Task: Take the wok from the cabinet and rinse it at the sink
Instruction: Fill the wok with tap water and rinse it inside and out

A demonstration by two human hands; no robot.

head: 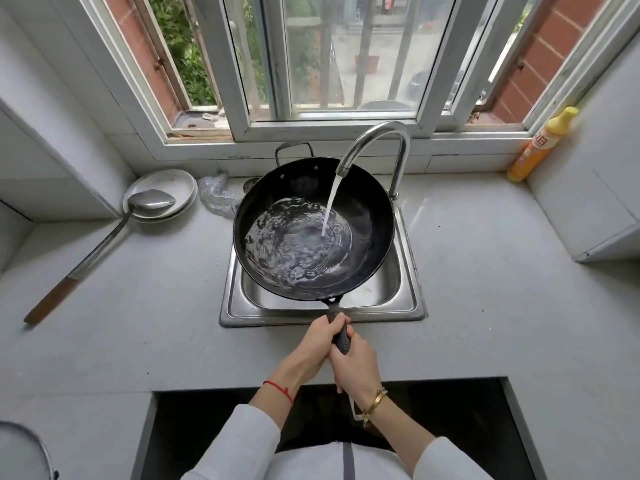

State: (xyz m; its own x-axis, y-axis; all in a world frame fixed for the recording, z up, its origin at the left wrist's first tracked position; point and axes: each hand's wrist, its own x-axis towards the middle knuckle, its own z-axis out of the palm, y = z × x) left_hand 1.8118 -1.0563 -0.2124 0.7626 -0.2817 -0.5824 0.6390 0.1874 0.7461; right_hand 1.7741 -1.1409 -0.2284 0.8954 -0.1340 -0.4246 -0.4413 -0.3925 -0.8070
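- While water runs from the faucet (375, 147) at frame centre, the wok (313, 228) is held over the sink (322, 311), tilted toward lower left, with water pooled and swirling inside.
- The wok handle (339, 332) is gripped by both hands: left hand (320, 344) nearer the pan, right hand (353, 368) just behind it, fingers of each curled tightly round the handle, the two hands touching.
- Risk: the weight of the collecting water is carried far out from the grip, so the handle could be twisted in wet fingers and the pan dropped onto the sink rim.
- Risk: water could be spilled over the low left edge onto the counter (138, 323), since the wok overhangs the sink on that side.
- Risk: the far loop handle (293, 148) sits close to the window sill, so a knock is likely if the pan is pushed forward.
- Ladle (104, 244) and plates (162, 194) at middle left, and the bottle (542, 145) at upper right, are well apart from the wok.
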